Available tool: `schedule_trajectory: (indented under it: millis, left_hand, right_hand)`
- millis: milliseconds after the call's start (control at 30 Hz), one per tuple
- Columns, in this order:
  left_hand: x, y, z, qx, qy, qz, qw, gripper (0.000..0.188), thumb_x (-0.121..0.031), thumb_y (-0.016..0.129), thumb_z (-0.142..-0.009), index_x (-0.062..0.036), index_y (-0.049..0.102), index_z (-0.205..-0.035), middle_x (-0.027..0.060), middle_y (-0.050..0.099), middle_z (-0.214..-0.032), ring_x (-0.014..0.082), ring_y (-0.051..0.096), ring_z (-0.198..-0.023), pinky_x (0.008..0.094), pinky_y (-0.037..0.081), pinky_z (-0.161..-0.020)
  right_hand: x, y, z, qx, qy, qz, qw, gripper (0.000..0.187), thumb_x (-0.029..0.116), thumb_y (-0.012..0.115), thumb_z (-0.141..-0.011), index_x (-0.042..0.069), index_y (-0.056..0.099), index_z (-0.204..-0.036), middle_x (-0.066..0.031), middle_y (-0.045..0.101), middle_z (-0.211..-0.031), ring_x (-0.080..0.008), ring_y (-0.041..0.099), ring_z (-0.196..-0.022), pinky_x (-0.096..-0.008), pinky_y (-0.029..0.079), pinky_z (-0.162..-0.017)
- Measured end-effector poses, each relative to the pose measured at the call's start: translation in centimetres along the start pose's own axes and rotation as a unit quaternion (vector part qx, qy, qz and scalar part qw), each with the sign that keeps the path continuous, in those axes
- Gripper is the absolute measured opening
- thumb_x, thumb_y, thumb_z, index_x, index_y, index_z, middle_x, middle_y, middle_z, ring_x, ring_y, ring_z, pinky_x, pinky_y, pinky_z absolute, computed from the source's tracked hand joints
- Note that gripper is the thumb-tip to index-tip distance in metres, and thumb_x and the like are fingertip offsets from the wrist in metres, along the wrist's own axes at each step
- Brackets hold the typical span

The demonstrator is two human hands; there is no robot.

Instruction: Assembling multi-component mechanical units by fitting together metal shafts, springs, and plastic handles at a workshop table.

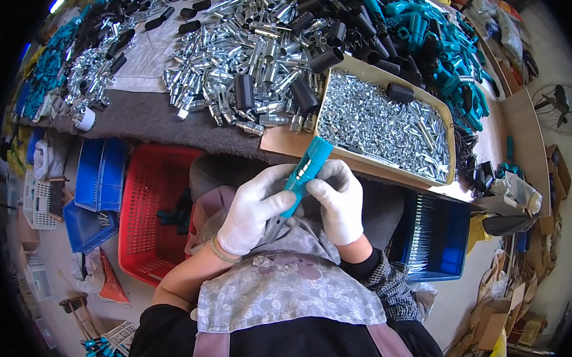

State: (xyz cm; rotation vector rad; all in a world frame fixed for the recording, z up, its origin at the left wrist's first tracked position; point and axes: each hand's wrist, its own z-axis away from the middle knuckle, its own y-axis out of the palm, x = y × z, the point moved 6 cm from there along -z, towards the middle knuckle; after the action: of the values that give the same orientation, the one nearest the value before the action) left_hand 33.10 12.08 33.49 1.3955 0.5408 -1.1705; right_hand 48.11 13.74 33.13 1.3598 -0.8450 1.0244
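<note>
A teal plastic tool body [314, 155] is tilted in front of my chest, its upper end near the table's edge. Small shiny metal pieces show in a slot along it, and a grey metal part [275, 228] comes out of its lower end. My left hand [253, 209], in a white glove, is closed around the lower half, thumb across the front. My white-gloved right hand [340, 201] is at the body's right side, thumb and fingertips pinched against its edge. Whatever small thing those fingertips may hold is hidden.
A beige tray [453, 163] of small metal pieces sits at the table edge. Behind lie heaped metal sockets [254, 54], black sleeves [244, 92] and teal handles [416, 30]. Below are a red crate [145, 171] on the left and a blue bin [447, 251] of metal rods on the right.
</note>
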Motion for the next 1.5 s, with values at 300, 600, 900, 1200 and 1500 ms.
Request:
schedule_trajectory:
  millis: [300, 600, 900, 1200, 1500]
  left_hand:
    - [-1.0, -2.3, 0.7, 0.009, 0.054, 0.012, 0.998, 0.052, -0.017, 0.070, -0.093, 0.0038, 0.052, -0.136, 0.0066, 0.065, -0.104, 0.0123, 0.063, -0.080, 0.0255, 0.052, -0.069]
    - [-1.9, -8.2, 1.8, -0.082, 0.088, 0.228, 0.966, 0.049, -0.033, 0.056, -0.102, -0.0066, 0.044, -0.142, 0.0116, 0.063, -0.111, 0.0181, 0.064, -0.083, 0.0291, 0.053, -0.066]
    - [-2.5, -6.5, 2.1, -0.061, 0.055, 0.100, 0.992, 0.061, -0.031, 0.064, -0.097, 0.0013, 0.042, -0.144, 0.0142, 0.064, -0.109, 0.0178, 0.065, -0.082, 0.0283, 0.055, -0.065]
    - [-0.2, 0.2, 0.1, 0.107, -0.074, -0.029, 0.991, 0.070, -0.039, 0.071, -0.092, 0.0078, 0.047, -0.139, 0.0161, 0.065, -0.107, 0.0145, 0.064, -0.082, 0.0251, 0.055, -0.067]
    - [2.5, 3.2, -0.6, 0.133, -0.149, 0.065, 0.978, 0.067, -0.036, 0.067, -0.095, 0.0073, 0.045, -0.140, 0.0149, 0.064, -0.109, 0.0139, 0.063, -0.083, 0.0230, 0.054, -0.066]
  right_hand:
    - [1.6, 4.3, -3.1, 0.152, 0.064, 0.143, 0.976, 0.040, 0.014, 0.077, -0.086, -0.001, 0.060, -0.118, -0.0045, 0.065, -0.099, -0.0133, 0.062, -0.091, -0.0307, 0.053, -0.083]
    - [4.4, 12.9, -14.4, 0.039, -0.300, 0.666, 0.682, 0.046, 0.038, 0.076, -0.079, 0.003, 0.065, -0.106, -0.0184, 0.068, -0.096, -0.0356, 0.067, -0.092, -0.0441, 0.054, -0.078]
    - [6.1, 5.7, -10.3, 0.058, -0.179, 0.250, 0.950, 0.042, 0.019, 0.064, -0.090, 0.003, 0.057, -0.128, -0.0134, 0.066, -0.106, -0.0217, 0.065, -0.095, -0.0328, 0.051, -0.088]
    - [5.6, -3.3, -2.1, 0.095, -0.053, -0.045, 0.993, 0.060, 0.024, 0.072, -0.087, -0.004, 0.051, -0.135, -0.0212, 0.056, -0.134, -0.0263, 0.058, -0.119, -0.0377, 0.046, -0.104]
    - [3.6, -5.2, 0.2, 0.077, -0.141, -0.130, 0.978, 0.024, 0.007, 0.054, -0.089, -0.003, 0.059, -0.110, -0.0249, 0.054, -0.136, -0.0330, 0.055, -0.124, -0.0428, 0.040, -0.109]
